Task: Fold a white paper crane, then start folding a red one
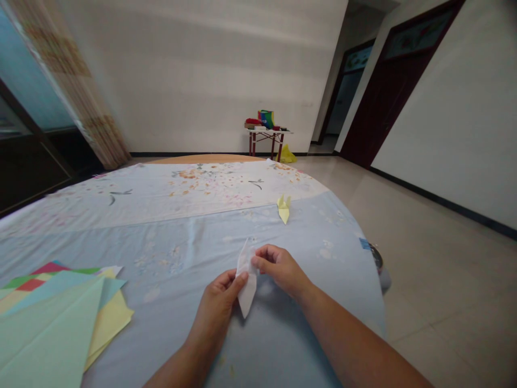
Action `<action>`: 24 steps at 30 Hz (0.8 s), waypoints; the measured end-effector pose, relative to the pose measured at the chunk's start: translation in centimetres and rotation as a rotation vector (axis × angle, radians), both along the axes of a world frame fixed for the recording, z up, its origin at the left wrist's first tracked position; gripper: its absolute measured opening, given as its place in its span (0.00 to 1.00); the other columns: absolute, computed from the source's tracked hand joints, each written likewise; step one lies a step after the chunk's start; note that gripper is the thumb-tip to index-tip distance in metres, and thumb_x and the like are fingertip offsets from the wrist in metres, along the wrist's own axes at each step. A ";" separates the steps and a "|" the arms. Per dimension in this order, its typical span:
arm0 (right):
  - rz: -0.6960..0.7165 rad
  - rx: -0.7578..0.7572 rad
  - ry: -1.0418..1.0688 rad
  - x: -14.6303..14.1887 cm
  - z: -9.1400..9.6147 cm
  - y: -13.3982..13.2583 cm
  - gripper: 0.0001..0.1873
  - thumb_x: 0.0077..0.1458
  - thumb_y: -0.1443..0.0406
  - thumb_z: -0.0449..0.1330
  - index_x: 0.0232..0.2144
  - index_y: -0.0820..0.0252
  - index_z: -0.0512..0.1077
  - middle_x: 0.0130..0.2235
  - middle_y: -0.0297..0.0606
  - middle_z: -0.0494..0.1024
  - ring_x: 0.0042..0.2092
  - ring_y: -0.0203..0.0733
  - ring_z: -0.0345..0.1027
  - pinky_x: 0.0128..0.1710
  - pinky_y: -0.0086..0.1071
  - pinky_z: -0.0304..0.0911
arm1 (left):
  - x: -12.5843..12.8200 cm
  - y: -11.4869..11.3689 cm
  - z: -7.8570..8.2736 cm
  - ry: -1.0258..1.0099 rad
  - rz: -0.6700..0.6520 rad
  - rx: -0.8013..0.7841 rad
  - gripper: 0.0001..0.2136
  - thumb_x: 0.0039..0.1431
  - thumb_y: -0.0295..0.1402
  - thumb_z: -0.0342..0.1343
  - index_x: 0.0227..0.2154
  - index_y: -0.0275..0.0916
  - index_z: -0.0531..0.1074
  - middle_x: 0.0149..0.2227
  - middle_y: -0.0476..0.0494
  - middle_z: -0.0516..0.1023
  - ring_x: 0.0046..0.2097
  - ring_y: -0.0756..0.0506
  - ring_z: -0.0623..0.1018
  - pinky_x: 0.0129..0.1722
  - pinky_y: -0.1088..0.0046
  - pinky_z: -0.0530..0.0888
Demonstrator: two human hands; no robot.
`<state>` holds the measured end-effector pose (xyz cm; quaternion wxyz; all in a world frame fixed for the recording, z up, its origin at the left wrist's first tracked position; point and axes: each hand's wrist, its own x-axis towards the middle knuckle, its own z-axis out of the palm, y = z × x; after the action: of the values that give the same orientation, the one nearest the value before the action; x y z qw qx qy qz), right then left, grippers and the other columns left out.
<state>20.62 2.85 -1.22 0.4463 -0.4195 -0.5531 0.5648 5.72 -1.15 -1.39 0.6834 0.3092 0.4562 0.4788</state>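
Observation:
A folded white paper piece [246, 280], narrow and pointed at both ends, is held just above the cloth-covered table [169, 237]. My left hand [218, 307] pinches its lower left side with thumb and fingers. My right hand [280, 268] pinches its upper right edge, fingers curled. Farther back on the cloth lies a small folded yellow paper figure [284, 207], apart from both hands.
A fanned stack of coloured paper sheets [52, 318], green, blue, yellow and red, lies at the near left of the table. The table's rounded edge runs along the right, with tiled floor [436, 269] beyond. A small table with bags [264, 126] stands at the far wall.

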 end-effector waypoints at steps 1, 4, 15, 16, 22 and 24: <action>0.040 -0.019 -0.009 0.0 0.0 -0.1 0.18 0.43 0.54 0.63 0.28 0.63 0.68 0.25 0.31 0.69 0.27 0.31 0.59 0.29 0.25 0.56 | 0.0 0.0 0.0 -0.002 0.014 0.008 0.16 0.40 0.39 0.64 0.31 0.35 0.76 0.25 0.46 0.78 0.25 0.49 0.74 0.27 0.75 0.70; 0.115 -0.041 -0.058 -0.1 -0.2 -0.2 0.18 0.42 0.53 0.63 0.27 0.64 0.68 0.25 0.30 0.68 0.26 0.30 0.58 0.27 0.25 0.55 | 0.0 0.1 -0.1 -0.005 0.025 0.032 0.15 0.41 0.38 0.64 0.32 0.34 0.76 0.26 0.46 0.78 0.27 0.48 0.75 0.29 0.74 0.71; 0.049 0.019 -0.068 0.0 -0.4 -0.1 0.18 0.44 0.53 0.62 0.24 0.63 0.66 0.22 0.29 0.65 0.25 0.29 0.56 0.26 0.25 0.53 | -0.1 -0.1 0.0 0.024 0.038 0.023 0.15 0.41 0.41 0.63 0.28 0.34 0.76 0.24 0.45 0.78 0.27 0.47 0.75 0.30 0.74 0.71; 0.053 0.021 -0.067 0.0 -0.3 -0.1 0.18 0.44 0.53 0.62 0.24 0.63 0.65 0.22 0.29 0.65 0.25 0.29 0.56 0.26 0.25 0.53 | -0.2 0.0 -0.1 0.046 0.036 0.032 0.15 0.41 0.41 0.63 0.28 0.34 0.76 0.23 0.45 0.78 0.26 0.48 0.75 0.29 0.74 0.70; 0.053 0.038 0.000 0.1 0.4 -0.2 0.16 0.48 0.54 0.59 0.24 0.63 0.66 0.23 0.30 0.66 0.26 0.31 0.58 0.29 0.26 0.55 | -0.4 0.0 -0.2 0.079 -0.042 0.043 0.16 0.44 0.42 0.61 0.32 0.35 0.75 0.25 0.46 0.77 0.25 0.49 0.74 0.27 0.75 0.69; -0.008 0.064 0.001 0.2 0.5 -0.1 0.17 0.48 0.54 0.59 0.22 0.62 0.64 0.21 0.29 0.64 0.25 0.30 0.56 0.28 0.26 0.53 | -0.5 0.2 -0.1 0.085 0.028 0.058 0.18 0.44 0.41 0.61 0.38 0.37 0.73 0.30 0.46 0.77 0.28 0.48 0.75 0.29 0.74 0.70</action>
<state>20.85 2.80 -0.71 0.4620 -0.4069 -0.5689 0.5453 5.25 -0.95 -1.48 0.6473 0.3426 0.4750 0.4878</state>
